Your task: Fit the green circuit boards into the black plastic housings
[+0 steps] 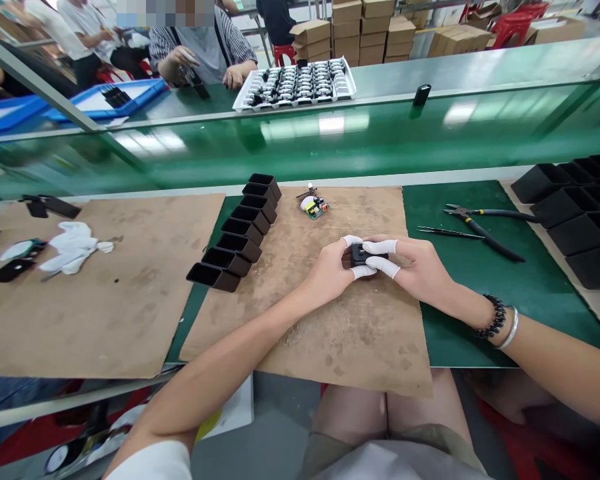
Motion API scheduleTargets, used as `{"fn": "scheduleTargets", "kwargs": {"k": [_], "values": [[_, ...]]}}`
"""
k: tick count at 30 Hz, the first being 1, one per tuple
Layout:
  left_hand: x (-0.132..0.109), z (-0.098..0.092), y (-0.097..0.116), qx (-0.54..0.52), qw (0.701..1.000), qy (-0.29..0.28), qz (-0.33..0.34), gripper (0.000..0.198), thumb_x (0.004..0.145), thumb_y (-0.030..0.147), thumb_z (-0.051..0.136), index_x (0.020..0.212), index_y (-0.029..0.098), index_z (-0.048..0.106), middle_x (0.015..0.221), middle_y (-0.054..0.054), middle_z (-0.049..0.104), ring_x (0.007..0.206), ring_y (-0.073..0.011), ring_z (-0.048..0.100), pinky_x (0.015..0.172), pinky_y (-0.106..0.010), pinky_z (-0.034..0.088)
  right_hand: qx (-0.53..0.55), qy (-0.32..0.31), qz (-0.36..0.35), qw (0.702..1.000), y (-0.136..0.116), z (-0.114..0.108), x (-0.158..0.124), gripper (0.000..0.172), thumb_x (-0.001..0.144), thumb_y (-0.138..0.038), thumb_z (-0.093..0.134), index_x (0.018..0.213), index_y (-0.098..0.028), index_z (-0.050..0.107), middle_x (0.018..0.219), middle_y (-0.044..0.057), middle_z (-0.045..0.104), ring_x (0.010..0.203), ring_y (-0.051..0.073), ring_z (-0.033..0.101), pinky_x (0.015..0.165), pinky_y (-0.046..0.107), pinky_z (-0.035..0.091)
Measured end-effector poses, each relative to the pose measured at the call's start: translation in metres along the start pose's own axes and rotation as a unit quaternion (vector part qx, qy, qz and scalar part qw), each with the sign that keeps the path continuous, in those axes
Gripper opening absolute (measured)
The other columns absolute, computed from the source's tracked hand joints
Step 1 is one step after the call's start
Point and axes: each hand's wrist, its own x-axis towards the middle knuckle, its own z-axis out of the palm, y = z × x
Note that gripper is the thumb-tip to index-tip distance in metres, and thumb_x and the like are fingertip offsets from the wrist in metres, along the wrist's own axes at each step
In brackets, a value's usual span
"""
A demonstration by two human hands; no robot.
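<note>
Both hands meet over the brown cardboard sheet, their fingertips in white covers. My left hand grips the left side of a small black casing. From the right, my right hand pinches the same casing between its thumb and fingers, which hide part of it. Beyond the hands lies a small circuit board with yellow and white parts. A slanted row of open black boxes stands to the left.
Pliers and tweezers lie on the green mat at right, near stacked black boxes. White gloves rest on the left cardboard. Across the green conveyor, a person sits by a white tray.
</note>
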Motion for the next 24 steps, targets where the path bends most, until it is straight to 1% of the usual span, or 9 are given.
{"fn": "scheduleTargets", "kwargs": {"k": [3, 5, 8, 11, 13, 16, 18, 20, 24], "values": [[0.002, -0.016, 0.011, -0.05, 0.995, -0.086, -0.027, 0.048, 0.067, 0.032, 0.092, 0.108, 0.018, 0.071, 0.114, -0.008, 0.076, 0.111, -0.027, 0.07, 0.099, -0.039, 0.055, -0.015, -0.009, -0.022, 1.0, 0.0, -0.001, 0.0, 0.017, 0.097, -0.026, 0.067, 0.109, -0.026, 0.079, 0.123, 0.006, 0.077, 0.111, 0.027, 0.076, 0.098, 0.043, 0.063], [0.005, -0.026, 0.016, -0.081, 0.988, -0.119, -0.046, 0.043, 0.072, 0.036, 0.089, 0.109, 0.019, 0.075, 0.115, -0.009, 0.077, 0.115, -0.0287, 0.07, 0.103, -0.042, 0.054, -0.027, -0.018, -0.036, 0.999, 0.002, -0.004, 0.002, 0.017, 0.097, -0.026, 0.067, 0.109, -0.026, 0.079, 0.125, 0.007, 0.076, 0.112, 0.028, 0.075, 0.097, 0.043, 0.063], [0.008, -0.034, 0.016, -0.103, 0.987, -0.099, -0.071, 0.039, 0.076, 0.043, 0.085, 0.107, 0.02, 0.079, 0.114, -0.009, 0.079, 0.117, -0.0301, 0.07, 0.107, -0.044, 0.052, -0.03, -0.051, -0.061, 0.996, 0.01, -0.012, 0.004, 0.018, 0.097, -0.029, 0.068, 0.111, -0.027, 0.078, 0.126, 0.009, 0.075, 0.111, 0.027, 0.075, 0.096, 0.043, 0.062], [0.011, -0.033, 0.01, -0.11, 0.985, -0.104, -0.078, 0.039, 0.073, 0.04, 0.087, 0.105, 0.019, 0.079, 0.115, -0.009, 0.079, 0.117, -0.031, 0.069, 0.108, -0.045, 0.051, -0.016, -0.085, -0.095, 0.992, 0.02, -0.018, 0.007, 0.022, 0.095, -0.033, 0.073, 0.116, -0.029, 0.077, 0.124, 0.009, 0.074, 0.108, 0.024, 0.074, 0.093, 0.04, 0.062], [0.011, -0.031, 0.008, -0.105, 0.987, -0.102, -0.072, 0.036, 0.073, 0.038, 0.087, 0.102, 0.018, 0.079, 0.114, -0.009, 0.078, 0.117, -0.0309, 0.07, 0.108, -0.045, 0.051, -0.013, -0.09, -0.117, 0.989, 0.025, -0.019, 0.009, 0.025, 0.095, -0.032, 0.073, 0.119, -0.03, 0.076, 0.123, 0.009, 0.073, 0.107, 0.023, 0.073, 0.091, 0.038, 0.062], [0.009, -0.027, 0.009, -0.116, 0.989, -0.074, -0.06, 0.039, 0.072, 0.034, 0.088, 0.105, 0.018, 0.075, 0.116, -0.01, 0.077, 0.116, -0.0302, 0.07, 0.107, -0.045, 0.052, -0.022, -0.091, -0.139, 0.986, 0.025, -0.018, 0.01, 0.025, 0.096, -0.029, 0.072, 0.12, -0.028, 0.075, 0.116, 0.009, 0.073, 0.1, 0.022, 0.073, 0.086, 0.036, 0.061], [0.008, -0.026, 0.011, -0.146, 0.986, -0.055, -0.055, 0.045, 0.07, 0.03, 0.09, 0.11, 0.019, 0.073, 0.12, -0.011, 0.076, 0.118, -0.0301, 0.07, 0.107, -0.045, 0.053, -0.04, -0.101, -0.144, 0.984, 0.021, -0.017, 0.01, 0.022, 0.096, -0.029, 0.072, 0.117, -0.027, 0.075, 0.104, 0.008, 0.073, 0.088, 0.021, 0.072, 0.076, 0.033, 0.06], [0.009, -0.028, 0.011, -0.183, 0.982, -0.021, -0.052, 0.049, 0.069, 0.032, 0.09, 0.112, 0.019, 0.071, 0.122, -0.012, 0.075, 0.119, -0.0305, 0.07, 0.106, -0.045, 0.053, -0.063, -0.091, -0.146, 0.983, 0.014, -0.019, 0.01, 0.018, 0.096, -0.03, 0.071, 0.113, -0.027, 0.076, 0.096, 0.007, 0.071, 0.08, 0.02, 0.07, 0.069, 0.031, 0.058], [0.012, -0.038, 0.011, -0.22, 0.971, 0.093, -0.01, 0.046, 0.074, 0.039, 0.083, 0.113, 0.019, 0.071, 0.117, -0.011, 0.075, 0.118, -0.0275, 0.07, 0.105, -0.043, 0.053, -0.111, 0.022, -0.108, 0.988, 0.009, -0.022, 0.008, 0.015, 0.095, -0.031, 0.07, 0.109, -0.027, 0.074, 0.099, 0.009, 0.07, 0.085, 0.023, 0.07, 0.075, 0.036, 0.059]]}}
